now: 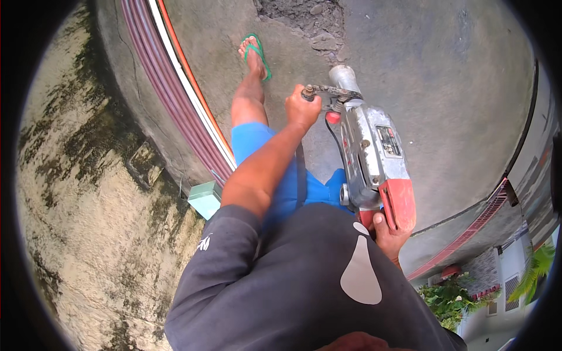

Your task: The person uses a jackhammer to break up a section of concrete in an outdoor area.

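Observation:
A worn demolition hammer [369, 145] with a silver metal body and a red rear handle [399, 204] hangs in front of my body. My left hand [303, 109] is wrapped around the side handle near the tool's front collar. At the back, my right hand [390, 230] grips the red rear handle, its thumb showing and most of its fingers hidden. The silver nose [343, 77] points away from me, toward a broken patch of concrete [314, 26]. Whether a chisel sits in the nose cannot be seen.
Several purple pipes [164, 87], a white pipe and an orange pipe [180, 61] run along the left, beside a mould-stained wall [96, 210]. A pale green box [205, 198] stands at their near end. My foot in a green flip-flop [257, 55] rests on the concrete floor [443, 87]. A red grating [465, 237] lies right.

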`<control>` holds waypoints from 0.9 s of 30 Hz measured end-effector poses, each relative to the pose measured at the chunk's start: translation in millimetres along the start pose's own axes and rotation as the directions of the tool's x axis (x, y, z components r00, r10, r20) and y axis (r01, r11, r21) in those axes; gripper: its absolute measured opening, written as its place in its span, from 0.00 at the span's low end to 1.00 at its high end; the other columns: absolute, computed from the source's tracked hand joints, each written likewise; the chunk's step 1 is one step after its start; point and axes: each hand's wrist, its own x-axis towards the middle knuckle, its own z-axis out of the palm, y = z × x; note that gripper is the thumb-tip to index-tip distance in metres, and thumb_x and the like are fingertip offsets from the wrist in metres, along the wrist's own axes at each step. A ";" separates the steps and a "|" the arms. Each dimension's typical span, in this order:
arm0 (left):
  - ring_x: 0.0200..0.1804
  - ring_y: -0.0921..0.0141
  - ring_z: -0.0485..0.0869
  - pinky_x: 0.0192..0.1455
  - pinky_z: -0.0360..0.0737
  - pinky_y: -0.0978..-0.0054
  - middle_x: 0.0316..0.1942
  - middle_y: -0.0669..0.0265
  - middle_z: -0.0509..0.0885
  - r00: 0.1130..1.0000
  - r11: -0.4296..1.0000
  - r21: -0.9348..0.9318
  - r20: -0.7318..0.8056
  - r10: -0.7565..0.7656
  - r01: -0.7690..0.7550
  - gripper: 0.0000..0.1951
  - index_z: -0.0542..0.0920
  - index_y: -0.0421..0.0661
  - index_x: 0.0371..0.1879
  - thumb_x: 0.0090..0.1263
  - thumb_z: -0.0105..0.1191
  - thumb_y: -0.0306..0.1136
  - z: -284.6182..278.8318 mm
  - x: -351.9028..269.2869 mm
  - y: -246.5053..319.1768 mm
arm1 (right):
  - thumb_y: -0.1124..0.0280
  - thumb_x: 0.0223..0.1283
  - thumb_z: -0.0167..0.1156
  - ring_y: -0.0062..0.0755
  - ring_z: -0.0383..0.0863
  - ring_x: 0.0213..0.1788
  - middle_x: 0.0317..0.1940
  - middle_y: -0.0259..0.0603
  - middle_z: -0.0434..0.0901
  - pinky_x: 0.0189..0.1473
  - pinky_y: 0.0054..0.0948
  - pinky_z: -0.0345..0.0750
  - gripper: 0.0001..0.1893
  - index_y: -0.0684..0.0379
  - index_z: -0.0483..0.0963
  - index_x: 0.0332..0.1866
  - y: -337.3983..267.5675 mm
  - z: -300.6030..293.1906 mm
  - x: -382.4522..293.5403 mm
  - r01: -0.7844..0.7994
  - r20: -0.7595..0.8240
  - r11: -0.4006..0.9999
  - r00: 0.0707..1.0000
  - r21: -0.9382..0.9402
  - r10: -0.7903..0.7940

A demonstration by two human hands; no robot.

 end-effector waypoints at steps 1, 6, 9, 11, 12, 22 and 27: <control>0.36 0.45 0.87 0.42 0.83 0.50 0.28 0.49 0.87 1.000 1.000 0.003 0.001 0.012 -0.012 0.12 0.80 0.42 0.33 0.54 0.64 0.35 0.2 -1.7 -1.4 | 0.65 0.58 0.70 0.37 0.82 0.53 0.51 0.47 0.82 0.58 0.34 0.76 0.25 0.70 0.77 0.57 2.8 2.0 -1.1 -0.016 -0.015 1.000 1.000 0.025 0.016; 0.32 0.47 0.87 0.38 0.82 0.54 0.26 0.49 0.86 0.998 0.996 -0.083 -0.041 0.043 -0.046 0.10 0.77 0.41 0.29 0.53 0.63 0.31 9.7 -11.9 -18.8 | 0.72 0.56 0.71 0.29 0.85 0.44 0.42 0.42 0.87 0.49 0.29 0.80 0.20 0.69 0.80 0.53 14.7 8.7 -6.2 0.032 -0.069 0.991 0.997 0.127 -0.023; 0.30 0.52 0.88 0.37 0.82 0.57 0.24 0.50 0.85 0.999 0.990 -0.138 -0.019 -0.031 0.029 0.09 0.78 0.40 0.29 0.54 0.62 0.30 8.1 -12.2 -30.9 | 0.75 0.55 0.72 0.29 0.86 0.42 0.40 0.42 0.87 0.47 0.29 0.81 0.19 0.69 0.81 0.52 23.6 15.1 -16.5 -0.028 0.027 0.991 0.999 0.129 0.025; 0.30 0.54 0.88 0.36 0.82 0.59 0.24 0.51 0.85 0.999 0.990 -0.141 -0.044 -0.008 0.002 0.08 0.78 0.40 0.29 0.54 0.61 0.29 5.5 -14.3 -41.6 | 0.75 0.54 0.72 0.29 0.86 0.41 0.39 0.43 0.87 0.47 0.30 0.81 0.18 0.69 0.81 0.51 31.6 20.7 -24.0 -0.004 0.036 0.990 0.999 0.141 -0.001; 0.29 0.56 0.88 0.36 0.82 0.60 0.24 0.51 0.85 0.998 0.988 -0.152 -0.058 -0.001 -0.007 0.08 0.78 0.39 0.29 0.54 0.61 0.28 8.7 -16.9 -46.5 | 0.75 0.54 0.72 0.30 0.87 0.40 0.38 0.43 0.88 0.46 0.30 0.81 0.17 0.69 0.81 0.49 36.1 21.9 -27.0 0.011 0.044 0.991 0.999 0.135 -0.017; 0.30 0.61 0.88 0.37 0.81 0.62 0.24 0.53 0.85 0.999 0.982 -0.182 -0.036 0.037 -0.043 0.07 0.76 0.39 0.28 0.55 0.60 0.27 38.1 -29.0 -82.1 | 0.68 0.56 0.73 0.35 0.86 0.42 0.41 0.41 0.84 0.48 0.32 0.80 0.20 0.65 0.81 0.51 131.4 11.3 -24.5 0.180 0.016 0.980 0.984 -0.083 -0.180; 0.29 0.61 0.86 0.36 0.80 0.61 0.24 0.53 0.84 1.000 0.995 -0.099 0.021 -0.008 0.010 0.08 0.76 0.41 0.29 0.56 0.62 0.28 50.9 -55.2 -76.3 | 0.68 0.55 0.72 0.35 0.87 0.42 0.42 0.45 0.88 0.46 0.34 0.82 0.20 0.67 0.82 0.51 177.9 2.8 -23.3 0.165 -0.018 0.985 0.986 0.054 -0.164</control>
